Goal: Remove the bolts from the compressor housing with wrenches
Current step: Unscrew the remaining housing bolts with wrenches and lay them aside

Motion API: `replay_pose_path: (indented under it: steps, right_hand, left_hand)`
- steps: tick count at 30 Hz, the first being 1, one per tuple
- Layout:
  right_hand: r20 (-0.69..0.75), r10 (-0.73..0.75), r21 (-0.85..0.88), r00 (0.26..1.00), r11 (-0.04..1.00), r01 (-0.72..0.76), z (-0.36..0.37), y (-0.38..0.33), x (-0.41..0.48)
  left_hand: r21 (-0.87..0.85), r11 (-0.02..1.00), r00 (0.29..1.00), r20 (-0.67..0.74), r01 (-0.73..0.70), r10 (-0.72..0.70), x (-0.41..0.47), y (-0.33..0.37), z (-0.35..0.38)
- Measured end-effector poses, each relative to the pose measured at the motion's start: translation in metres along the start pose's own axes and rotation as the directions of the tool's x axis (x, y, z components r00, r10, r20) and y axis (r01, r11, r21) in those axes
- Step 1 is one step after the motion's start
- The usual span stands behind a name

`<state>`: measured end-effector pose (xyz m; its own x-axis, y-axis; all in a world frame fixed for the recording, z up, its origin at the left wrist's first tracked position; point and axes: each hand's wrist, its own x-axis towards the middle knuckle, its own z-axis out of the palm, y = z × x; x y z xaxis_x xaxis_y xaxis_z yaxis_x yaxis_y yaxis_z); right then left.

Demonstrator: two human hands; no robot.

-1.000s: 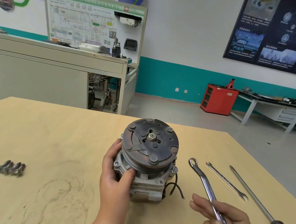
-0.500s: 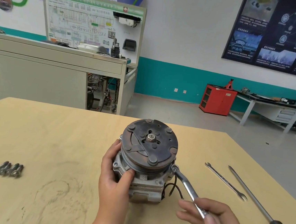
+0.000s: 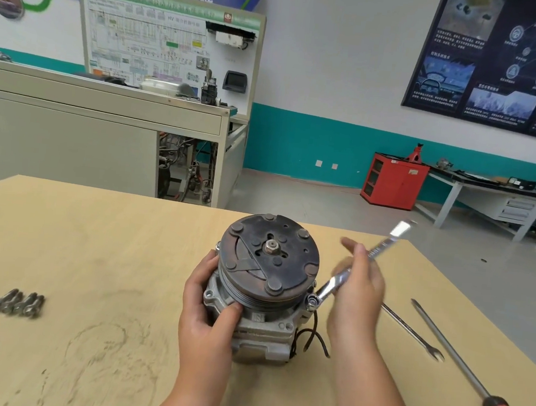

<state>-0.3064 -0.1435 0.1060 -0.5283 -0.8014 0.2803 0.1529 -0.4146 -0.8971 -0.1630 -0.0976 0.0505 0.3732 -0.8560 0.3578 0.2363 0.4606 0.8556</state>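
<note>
Left hand (image 3: 209, 308) clasps the compressor housing (image 3: 261, 331), thumb forward; right hand (image 3: 358, 290), blurred, clamps wrench (image 3: 337, 280) mid-shaft, its ring end on a bolt (image 3: 312, 301) below-left of the grip.

Compressor (image 3: 260, 333) body: cast metal, dull grey, grainy. Front plate (image 3: 268, 268): brown, rusty-looking, matt. Centre nut (image 3: 271, 245): brighter bare metal. Wires (image 3: 315, 325): black, smooth sheath. Wrench (image 3: 337, 280): polished metal, mirror-bright (motion-blurred, so finer texture unreadable). Thin wrench (image 3: 411, 332): metal, duller sheen. Screwdriver (image 3: 455, 356): plain metal shaft, red-and-black handle, looks like plastic or rubber, slight gloss. Loose bolts (image 3: 18, 303): grey metal, matt. Table (image 3: 91, 251): pale wood, plywood look, matt, scuffed with faint ring marks.
</note>
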Motion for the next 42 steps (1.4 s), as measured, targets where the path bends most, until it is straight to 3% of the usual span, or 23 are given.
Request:
replay_pose_path:
  steps: [4, 6, 8, 10, 12, 18, 20, 23, 25, 28, 33, 37, 42]
  right_hand:
    - [0.196, 0.106, -0.112, 0.975, 0.99, -0.085, 0.018, 0.001, 0.012]
    - [0.264, 0.123, -0.064, 0.957, 0.992, -0.11, 0.015, -0.006, 0.013]
    - [0.155, 0.107, 0.21, 0.982, 0.968, -0.138, 0.005, -0.016, 0.012]
    - [-0.013, 0.083, 0.454, 0.996, 0.888, -0.068, -0.012, -0.027, 0.008]
    - [-0.087, 0.03, 0.492, 0.996, 0.871, 0.016, -0.032, -0.037, -0.005]
    - [-0.05, -0.157, 0.374, 0.986, 0.913, 0.164, -0.062, -0.03, -0.063]
    - [0.006, -0.146, 0.335, 0.989, 0.932, 0.135, -0.062, -0.025, -0.077]
    - [0.32, -0.185, 0.364, 0.929, 0.929, 0.059, -0.065, -0.016, -0.088]
    - [0.391, -0.171, 0.323, 0.904, 0.946, 0.039, -0.062, -0.017, -0.092]
    - [0.286, -0.088, 0.259, 0.954, 0.966, 0.011, -0.048, -0.022, -0.099]
    - [0.278, -0.042, 0.107, 0.96, 0.994, 0.012, -0.042, -0.016, -0.104]
    - [0.281, -0.097, 0.006, 0.955, 0.995, 0.1, -0.045, -0.015, -0.106]
    - [0.038, -0.133, 0.016, 0.99, 0.991, 0.133, -0.052, -0.015, -0.075]
  left_hand:
    - [0.004, 1.0, 1.0, -0.005, -0.001, 0.001, -0.001, 0.003, 0.001]
    - [0.012, 1.0, 1.0, -0.008, 0.0, 0.0, -0.001, 0.003, 0.001]
    - [0.015, 1.0, 1.0, 0.0, 0.004, -0.004, -0.001, 0.003, 0.001]
    - [0.009, 1.0, 1.0, 0.0, 0.003, -0.003, -0.001, 0.003, 0.002]
    - [0.006, 1.0, 1.0, -0.001, 0.002, -0.002, -0.001, 0.003, 0.001]
    - [-0.006, 1.0, 1.0, 0.008, -0.003, 0.003, -0.001, 0.002, 0.001]
    - [-0.006, 1.0, 1.0, 0.008, -0.002, 0.002, -0.001, 0.001, 0.001]
    - [-0.006, 1.0, 1.0, 0.005, -0.006, 0.006, -0.001, 0.001, 0.001]
    - [-0.004, 1.0, 1.0, 0.001, -0.013, 0.013, 0.0, 0.001, 0.001]
    - [-0.009, 1.0, 1.0, -0.001, -0.026, 0.026, 0.0, 0.0, 0.001]
    - [-0.019, 0.999, 0.999, -0.005, -0.032, 0.032, 0.001, -0.001, 0.001]
    - [-0.011, 1.0, 1.0, -0.005, -0.029, 0.029, 0.001, -0.001, 0.001]
    - [-0.004, 1.0, 1.0, -0.001, -0.012, 0.012, 0.001, -0.001, 0.001]
